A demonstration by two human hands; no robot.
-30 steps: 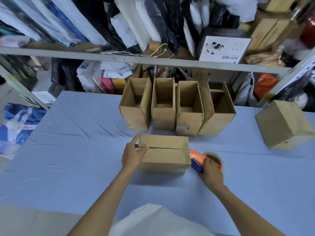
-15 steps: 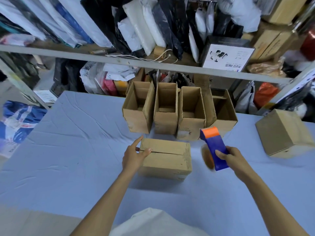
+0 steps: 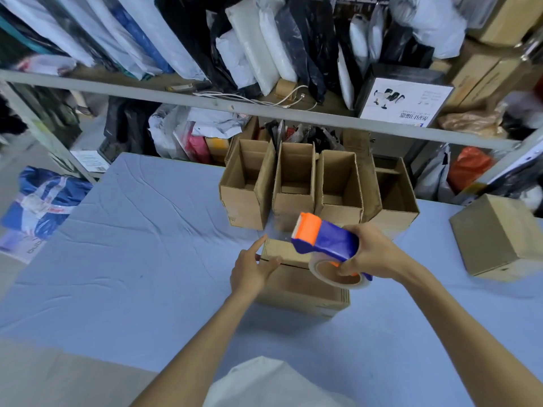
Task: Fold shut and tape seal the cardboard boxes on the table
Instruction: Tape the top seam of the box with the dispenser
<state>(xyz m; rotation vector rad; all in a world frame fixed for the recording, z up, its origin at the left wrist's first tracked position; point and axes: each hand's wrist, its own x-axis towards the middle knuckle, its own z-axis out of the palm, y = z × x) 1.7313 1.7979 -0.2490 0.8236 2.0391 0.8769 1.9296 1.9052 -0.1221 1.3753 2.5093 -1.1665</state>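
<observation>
A folded-shut cardboard box [image 3: 299, 286] lies in front of me on the blue-covered table [image 3: 132, 259]. My left hand [image 3: 252, 270] rests on its left end, thumb on the top seam and index finger pointing out. My right hand [image 3: 373, 251] grips a blue and orange tape dispenser [image 3: 323, 240] with a roll of clear tape [image 3: 338, 273], held just above the box's top. Behind it, several open cardboard boxes [image 3: 293, 183] stand in a row. Another closed box [image 3: 499, 236] sits at the right.
A metal shelf rail [image 3: 264, 108] crosses behind the table, with bags, packets and cartons above and below it. A blue bag [image 3: 44, 201] lies on the floor to the left. A white garment [image 3: 273, 386] shows at the bottom edge.
My right hand lifted the tape dispenser from the table at the box's right end and swung it left, over the box's top. My left hand stayed on the box.
</observation>
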